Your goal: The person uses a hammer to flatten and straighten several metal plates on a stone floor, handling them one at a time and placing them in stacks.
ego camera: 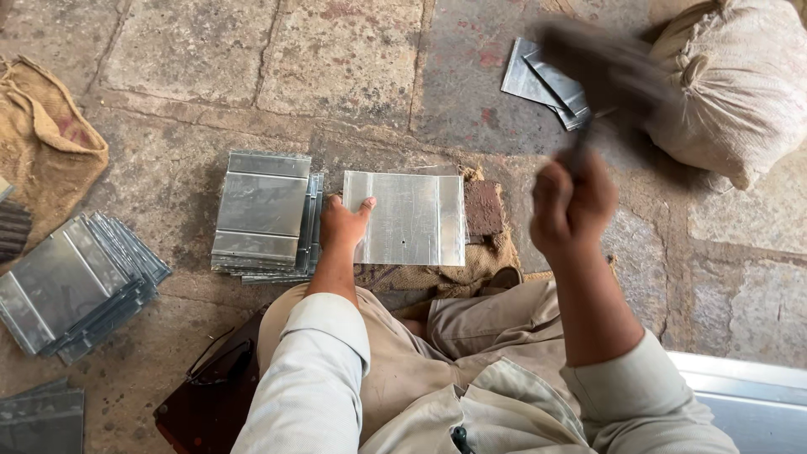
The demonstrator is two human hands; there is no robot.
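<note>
Metal workshop, stone floor, stacked sheet-metal plates, burlap sacks

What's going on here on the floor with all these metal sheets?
A person sits on a stone floor. Their left hand presses down the left edge of a flat metal sheet lying on burlap padding. Their right hand is raised, gripping a hammer blurred by motion. A stack of similar sheets lies just left of the work, another pile farther left, and a tied sack sits at upper right.
</note>
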